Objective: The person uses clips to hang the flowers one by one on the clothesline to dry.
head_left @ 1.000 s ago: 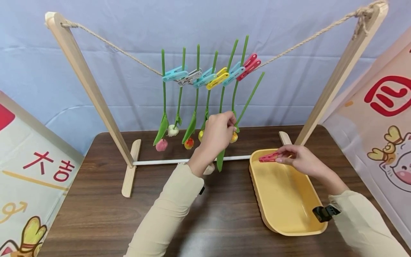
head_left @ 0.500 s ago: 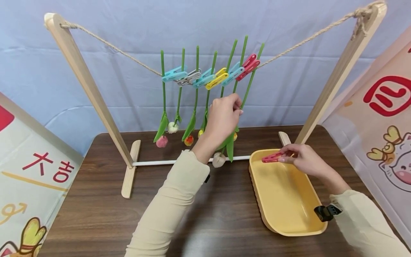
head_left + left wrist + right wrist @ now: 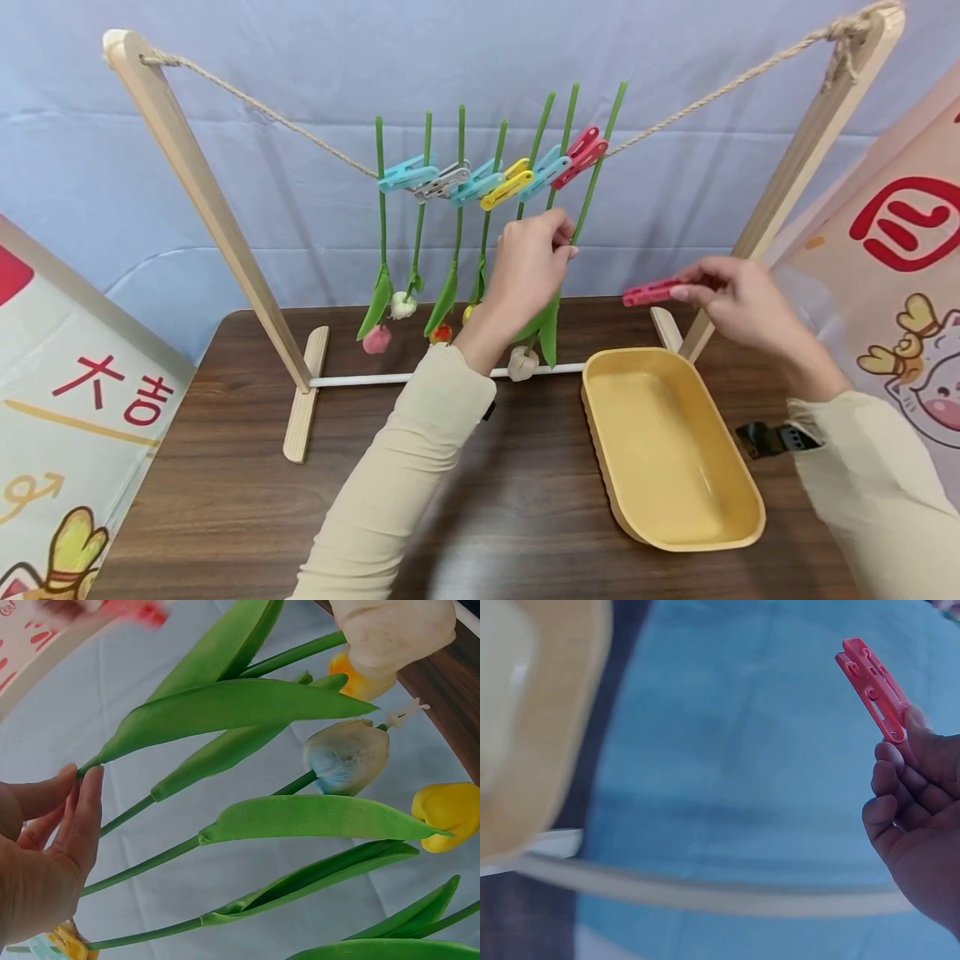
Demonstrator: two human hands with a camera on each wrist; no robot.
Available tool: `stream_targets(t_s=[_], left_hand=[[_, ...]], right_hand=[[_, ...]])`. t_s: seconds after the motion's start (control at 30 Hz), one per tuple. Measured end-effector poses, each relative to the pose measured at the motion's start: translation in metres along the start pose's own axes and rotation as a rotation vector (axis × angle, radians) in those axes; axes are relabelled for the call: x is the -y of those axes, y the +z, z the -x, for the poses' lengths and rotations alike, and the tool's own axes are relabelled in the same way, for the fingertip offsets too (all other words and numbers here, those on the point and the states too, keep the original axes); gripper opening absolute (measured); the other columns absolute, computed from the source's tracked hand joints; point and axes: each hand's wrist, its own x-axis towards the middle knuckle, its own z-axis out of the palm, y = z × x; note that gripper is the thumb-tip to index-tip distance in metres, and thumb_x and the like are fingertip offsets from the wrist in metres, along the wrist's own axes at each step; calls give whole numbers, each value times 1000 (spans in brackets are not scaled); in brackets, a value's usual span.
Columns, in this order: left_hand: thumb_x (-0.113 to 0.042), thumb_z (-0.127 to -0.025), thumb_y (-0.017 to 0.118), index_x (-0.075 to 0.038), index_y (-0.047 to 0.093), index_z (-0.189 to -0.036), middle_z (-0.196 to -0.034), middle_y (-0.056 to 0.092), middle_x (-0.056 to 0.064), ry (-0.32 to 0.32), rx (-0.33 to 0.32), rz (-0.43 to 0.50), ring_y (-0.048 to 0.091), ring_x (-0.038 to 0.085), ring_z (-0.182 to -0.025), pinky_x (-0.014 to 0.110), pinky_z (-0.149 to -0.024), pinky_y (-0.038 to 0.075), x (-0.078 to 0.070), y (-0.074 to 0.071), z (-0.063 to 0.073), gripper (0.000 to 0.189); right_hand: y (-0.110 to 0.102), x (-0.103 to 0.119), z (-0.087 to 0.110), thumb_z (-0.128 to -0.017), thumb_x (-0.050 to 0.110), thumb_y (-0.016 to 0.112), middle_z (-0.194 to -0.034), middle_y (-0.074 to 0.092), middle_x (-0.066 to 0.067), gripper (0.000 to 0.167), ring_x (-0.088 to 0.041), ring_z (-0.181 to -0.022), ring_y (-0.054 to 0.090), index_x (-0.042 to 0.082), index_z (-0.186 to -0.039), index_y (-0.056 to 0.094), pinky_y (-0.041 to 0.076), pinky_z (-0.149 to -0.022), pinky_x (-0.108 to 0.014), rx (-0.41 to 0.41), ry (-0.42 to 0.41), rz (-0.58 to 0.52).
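My left hand pinches the green stem of an artificial white tulip, which hangs bloom down. Its bare stem end rises past the rope, just right of a red clothespin clipped there. In the left wrist view, thumb and fingertips meet on the stem just beyond its long leaf. Between thumb and fingers, my right hand holds another red clothespin, raised behind the yellow bin. Several tulips hang from the rope by blue, grey, yellow and red clothespins.
Two wooden posts hold the rope, which sags in the middle. A white rod joins their feet low over the brown table. The yellow bin stands at the right. Behind hangs a pale blue cloth.
My left hand has lifted the white tulip, its stem end rising above the rope. My right hand has raised the red clothespin up from over the yellow bin toward the back.
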Motion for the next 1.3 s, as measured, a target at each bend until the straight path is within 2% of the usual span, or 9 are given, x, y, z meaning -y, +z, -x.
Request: stream_targets(t_s=[0.23, 0.5, 0.63, 0.8, 0.93, 1.03, 1.17, 1.3], left_hand=[[-11, -87, 62, -4, 64, -92, -85, 67, 2, -13, 2, 11, 61, 11, -80, 23, -71, 45, 1, -1, 0, 9], [-11, -86, 63, -5, 64, -91, -85, 67, 2, -6, -18, 0, 61, 12, -80, 22, -70, 46, 4, 0, 0, 7], [-11, -86, 63, -5, 64, -90, -85, 67, 3, 4, -24, -11, 61, 12, -80, 23, -71, 46, 5, 0, 0, 8], [-10, -86, 63, -4, 64, -90, -84, 67, 3, 18, -33, -12, 62, 12, -80, 23, -71, 46, 6, 0, -1, 8], [-10, -86, 64, -4, 64, -89, -83, 67, 3, 25, -35, -20, 62, 13, -79, 24, -72, 46, 5, 0, -2, 8], [-11, -85, 64, -4, 65, -90, -84, 67, 3, 22, -35, -27, 62, 13, -80, 25, -74, 45, 4, 0, -2, 8], [-11, -85, 64, -5, 65, -91, -84, 68, 3, 18, -35, -23, 62, 12, -79, 26, -75, 45, 3, 0, -1, 9], [-10, -85, 64, -4, 65, -91, -84, 68, 3, 25, -38, -26, 62, 12, -79, 26, -75, 45, 2, 0, -1, 8]], right_hand=[[-18, 45, -34, -81, 4, 68, -59, 50, -2, 5, -10, -50, 34, -1, -82, 68, 24, -43, -21, -100, -118, 64], [-36, 90, -59, -82, 7, 67, -61, 50, -1, 10, -8, -53, 36, -3, -83, 68, 26, -47, -21, -182, -155, 114], [-45, 102, -65, -84, 9, 66, -66, 53, -6, 14, -7, -54, 36, -5, -85, 67, 26, -50, -20, -222, -166, 159], [-58, 110, -73, -85, 9, 64, -72, 58, -15, 16, 0, -53, 35, -7, -87, 67, 27, -50, -17, -271, -162, 206], [-62, 113, -80, -86, 8, 61, -78, 60, -19, 17, 0, -57, 33, -8, -88, 66, 25, -55, -20, -308, -173, 260], [-62, 115, -83, -87, 5, 57, -84, 60, -22, 17, -9, -64, 36, -10, -90, 65, 24, -58, -26, -306, -187, 302], [-63, 118, -86, -88, 4, 54, -87, 59, -23, 17, -21, -68, 39, -10, -90, 63, 25, -57, -27, -246, -169, 328], [-63, 119, -88, -87, 7, 57, -82, 60, -20, 16, -16, -63, 41, -8, -86, 65, 27, -55, -25, -171, -163, 347]])
